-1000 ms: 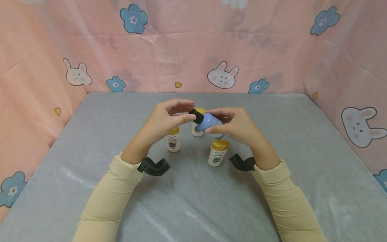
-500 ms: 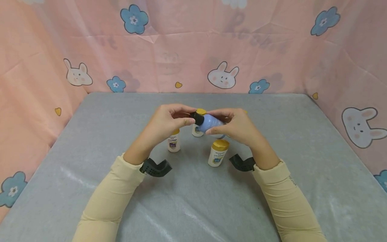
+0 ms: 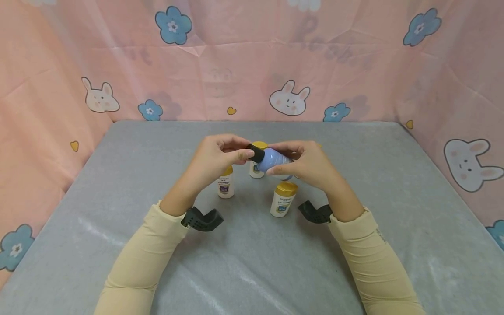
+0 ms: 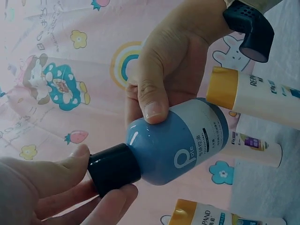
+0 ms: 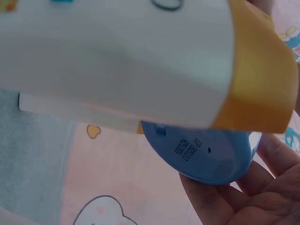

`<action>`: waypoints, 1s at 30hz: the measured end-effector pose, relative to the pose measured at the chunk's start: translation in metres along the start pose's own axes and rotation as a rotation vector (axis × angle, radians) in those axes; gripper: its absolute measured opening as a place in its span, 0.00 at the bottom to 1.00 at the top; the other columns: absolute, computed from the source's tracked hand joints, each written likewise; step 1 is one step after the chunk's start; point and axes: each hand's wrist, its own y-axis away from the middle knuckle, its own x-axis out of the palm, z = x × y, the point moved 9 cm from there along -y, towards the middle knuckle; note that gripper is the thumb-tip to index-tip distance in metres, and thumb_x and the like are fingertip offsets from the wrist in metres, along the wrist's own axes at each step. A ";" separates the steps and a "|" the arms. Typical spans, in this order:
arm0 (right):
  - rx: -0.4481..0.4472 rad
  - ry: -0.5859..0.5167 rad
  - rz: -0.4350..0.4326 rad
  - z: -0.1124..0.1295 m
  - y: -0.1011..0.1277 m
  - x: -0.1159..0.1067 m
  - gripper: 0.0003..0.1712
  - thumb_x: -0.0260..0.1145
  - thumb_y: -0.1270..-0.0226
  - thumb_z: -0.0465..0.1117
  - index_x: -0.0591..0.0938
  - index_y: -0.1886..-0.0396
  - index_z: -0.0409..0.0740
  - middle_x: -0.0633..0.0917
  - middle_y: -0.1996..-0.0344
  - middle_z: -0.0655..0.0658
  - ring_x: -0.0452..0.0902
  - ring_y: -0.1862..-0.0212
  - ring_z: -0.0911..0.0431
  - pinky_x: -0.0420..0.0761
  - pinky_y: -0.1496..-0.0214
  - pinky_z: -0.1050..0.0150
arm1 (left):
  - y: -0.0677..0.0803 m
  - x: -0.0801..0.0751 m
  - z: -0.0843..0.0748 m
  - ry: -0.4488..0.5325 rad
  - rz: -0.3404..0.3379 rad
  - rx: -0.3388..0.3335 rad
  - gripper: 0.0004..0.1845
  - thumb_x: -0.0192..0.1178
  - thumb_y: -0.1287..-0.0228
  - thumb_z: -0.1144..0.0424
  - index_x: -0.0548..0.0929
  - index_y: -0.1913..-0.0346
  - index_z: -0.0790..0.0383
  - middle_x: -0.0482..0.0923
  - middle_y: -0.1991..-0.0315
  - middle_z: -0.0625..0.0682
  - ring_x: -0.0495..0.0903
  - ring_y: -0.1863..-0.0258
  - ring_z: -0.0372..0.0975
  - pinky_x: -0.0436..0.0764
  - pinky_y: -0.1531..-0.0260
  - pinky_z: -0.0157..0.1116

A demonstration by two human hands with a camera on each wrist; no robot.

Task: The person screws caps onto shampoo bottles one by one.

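Observation:
A light-blue bottle (image 3: pixel 271 160) with a black cap (image 3: pixel 257 153) is held tilted above the table, its cap end toward the left. My left hand (image 3: pixel 210 161) pinches the cap between thumb and fingers, as the left wrist view shows closely. Wrapped around the bottle's body is my right hand (image 3: pixel 313 162), thumb on the near side. White lettering on a pale label shows in the left wrist view. The bottle's printed blue base (image 5: pixel 201 152) appears in the right wrist view, partly hidden by a nearer white bottle.
Several white bottles with gold caps stand on the grey table (image 3: pixel 252 262): a front-right bottle (image 3: pixel 282 203), a left bottle (image 3: pixel 225 186) below the left hand, and a back bottle (image 3: pixel 256 170) behind the blue one. A gold cap (image 3: pixel 319 146) peeks out behind the right hand.
The left hand's fingers, raised over the black cap a second ago, have come down around it. The right hand and the blue bottle have stayed nearly in place.

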 end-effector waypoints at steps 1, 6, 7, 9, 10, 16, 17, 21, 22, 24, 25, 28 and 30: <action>0.000 0.000 0.000 0.000 0.000 0.000 0.31 0.81 0.48 0.42 0.84 0.42 0.45 0.85 0.45 0.44 0.82 0.44 0.50 0.85 0.48 0.59 | 0.000 0.000 -0.001 -0.009 0.004 0.004 0.14 0.70 0.37 0.58 0.87 0.51 0.57 0.89 0.55 0.52 0.89 0.59 0.40 0.86 0.51 0.36; 0.005 -0.008 0.002 -0.001 0.001 -0.002 0.31 0.80 0.48 0.41 0.83 0.42 0.45 0.84 0.44 0.43 0.81 0.45 0.49 0.85 0.49 0.59 | 0.002 0.004 -0.006 -0.067 0.057 0.051 0.18 0.69 0.37 0.60 0.85 0.44 0.56 0.86 0.48 0.49 0.86 0.51 0.38 0.84 0.46 0.40; 0.006 -0.007 0.003 -0.001 0.001 -0.002 0.31 0.80 0.48 0.41 0.83 0.42 0.45 0.84 0.44 0.43 0.81 0.45 0.49 0.85 0.48 0.58 | 0.002 0.004 -0.006 -0.071 0.064 0.057 0.19 0.69 0.37 0.59 0.85 0.43 0.55 0.86 0.46 0.49 0.85 0.48 0.37 0.84 0.45 0.41; 0.006 -0.009 0.003 -0.001 0.001 -0.003 0.31 0.80 0.47 0.42 0.83 0.41 0.45 0.84 0.43 0.43 0.81 0.44 0.48 0.85 0.47 0.57 | 0.002 0.003 -0.006 -0.065 0.060 0.046 0.20 0.69 0.37 0.58 0.84 0.42 0.54 0.85 0.45 0.48 0.84 0.46 0.37 0.83 0.43 0.41; 0.008 -0.008 0.003 -0.001 0.001 -0.003 0.31 0.80 0.47 0.42 0.83 0.41 0.45 0.84 0.43 0.44 0.81 0.44 0.48 0.85 0.46 0.57 | 0.002 0.002 -0.005 -0.062 0.049 0.034 0.20 0.69 0.37 0.56 0.84 0.43 0.53 0.85 0.46 0.47 0.84 0.46 0.37 0.82 0.43 0.42; 0.012 -0.003 -0.001 0.001 0.001 -0.002 0.32 0.81 0.48 0.43 0.83 0.41 0.47 0.84 0.43 0.45 0.81 0.43 0.49 0.85 0.46 0.56 | 0.002 0.000 0.000 0.011 -0.002 -0.016 0.14 0.71 0.38 0.56 0.86 0.51 0.57 0.88 0.55 0.52 0.88 0.56 0.40 0.85 0.48 0.38; 0.012 0.001 -0.002 0.001 0.001 -0.002 0.32 0.81 0.48 0.43 0.83 0.41 0.47 0.84 0.43 0.45 0.81 0.43 0.49 0.85 0.47 0.56 | 0.002 0.000 -0.001 0.016 0.000 -0.007 0.14 0.71 0.38 0.58 0.86 0.51 0.58 0.88 0.55 0.52 0.88 0.57 0.40 0.85 0.49 0.38; 0.002 0.006 -0.010 0.002 0.002 -0.003 0.31 0.81 0.48 0.42 0.83 0.42 0.47 0.84 0.43 0.45 0.81 0.43 0.49 0.84 0.47 0.57 | 0.003 0.002 -0.006 -0.025 0.024 0.055 0.16 0.70 0.38 0.61 0.86 0.47 0.56 0.87 0.50 0.50 0.87 0.52 0.37 0.84 0.47 0.38; -0.002 0.007 -0.011 0.002 0.002 -0.004 0.31 0.80 0.48 0.42 0.83 0.42 0.46 0.84 0.43 0.44 0.81 0.43 0.49 0.84 0.47 0.57 | 0.003 0.003 -0.007 -0.037 0.034 0.073 0.17 0.70 0.38 0.62 0.86 0.46 0.55 0.87 0.49 0.49 0.86 0.50 0.37 0.84 0.47 0.38; -0.011 0.006 -0.014 0.003 0.002 -0.005 0.31 0.80 0.48 0.41 0.83 0.42 0.46 0.84 0.43 0.44 0.81 0.43 0.49 0.84 0.46 0.56 | 0.004 0.005 -0.009 -0.042 0.054 0.097 0.18 0.69 0.37 0.63 0.85 0.44 0.54 0.85 0.46 0.48 0.84 0.46 0.37 0.84 0.45 0.40; -0.015 0.006 -0.015 0.003 0.003 -0.005 0.31 0.80 0.48 0.41 0.83 0.41 0.45 0.84 0.43 0.44 0.81 0.43 0.48 0.84 0.45 0.55 | 0.004 0.005 -0.009 -0.038 0.062 0.099 0.19 0.69 0.37 0.62 0.84 0.43 0.53 0.84 0.44 0.47 0.83 0.44 0.37 0.83 0.43 0.40; -0.021 0.003 -0.018 0.004 0.003 -0.006 0.32 0.80 0.47 0.42 0.83 0.41 0.45 0.84 0.43 0.44 0.81 0.42 0.48 0.84 0.43 0.53 | 0.005 0.003 -0.009 -0.013 0.045 0.084 0.22 0.70 0.38 0.59 0.83 0.41 0.51 0.83 0.43 0.46 0.82 0.43 0.37 0.82 0.42 0.41; -0.024 -0.003 -0.020 0.005 0.004 -0.006 0.32 0.80 0.47 0.43 0.83 0.41 0.46 0.84 0.43 0.44 0.81 0.42 0.49 0.84 0.43 0.53 | 0.005 0.001 -0.008 0.006 0.017 0.063 0.21 0.71 0.39 0.57 0.83 0.43 0.51 0.85 0.45 0.47 0.83 0.46 0.37 0.82 0.42 0.41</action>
